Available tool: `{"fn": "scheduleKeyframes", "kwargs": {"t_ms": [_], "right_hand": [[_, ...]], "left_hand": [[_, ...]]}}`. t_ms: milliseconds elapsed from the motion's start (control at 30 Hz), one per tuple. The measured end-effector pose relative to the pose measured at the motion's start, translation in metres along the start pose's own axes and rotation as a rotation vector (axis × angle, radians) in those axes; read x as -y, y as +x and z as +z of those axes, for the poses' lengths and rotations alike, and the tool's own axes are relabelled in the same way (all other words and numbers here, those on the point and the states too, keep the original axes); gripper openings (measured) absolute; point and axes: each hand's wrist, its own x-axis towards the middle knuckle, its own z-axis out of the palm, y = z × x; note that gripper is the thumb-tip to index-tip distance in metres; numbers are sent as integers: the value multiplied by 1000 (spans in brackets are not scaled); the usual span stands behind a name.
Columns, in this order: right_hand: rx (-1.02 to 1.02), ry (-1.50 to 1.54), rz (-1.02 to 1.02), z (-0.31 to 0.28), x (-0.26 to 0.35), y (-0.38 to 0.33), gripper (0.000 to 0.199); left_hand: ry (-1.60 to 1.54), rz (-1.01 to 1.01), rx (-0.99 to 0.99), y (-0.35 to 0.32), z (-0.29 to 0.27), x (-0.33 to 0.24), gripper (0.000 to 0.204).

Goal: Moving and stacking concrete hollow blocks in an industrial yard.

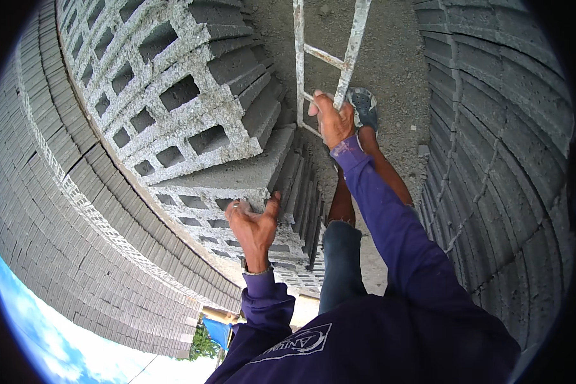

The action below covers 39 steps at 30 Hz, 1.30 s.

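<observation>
My left hand (255, 224) grips the edge of a grey hollow concrete block (237, 176) lying on top of a stack of such blocks (173, 96), fingers curled over its near rim. Farther up, my right hand (331, 118) is closed around the rail of a white, cement-stained ladder (349, 57). Both arms wear purple sleeves. My foot in a worn shoe (363, 105) rests on a ladder rung just behind the right hand, and my leg in dark trousers (341, 256) shows below.
A tall grey block wall (51, 211) curves along the left. Another block wall (499, 128) rises on the right. Bare dirt ground (390, 57) lies below the ladder. Sky and a bit of greenery show at the lower left.
</observation>
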Motion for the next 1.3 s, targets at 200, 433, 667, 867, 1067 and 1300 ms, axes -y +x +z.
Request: {"fn": "scheduleKeyframes", "kwargs": {"t_ms": [200,433,667,867,1067,1300], "right_hand": [[8,20,72,-41,56,-7,47],[-134,-66,52,-82,62,-28,46],[11,-27,99,-48,97,-27,47],[-86,-57,-18,-43,82,1,47],[-56,153,56,-8,124,13,46],[37,146,-35,36,93,38,43]], "left_hand": [[221,103,69,13,-4,-17,60],[10,88,-131,49,-69,-82,60],[260,-79,-4,129,-13,-81,70],[72,10,-60,97,-12,-62,58],[96,-28,-25,91,-26,-58,57],[94,-126,126,86,-35,-66,65]]}}
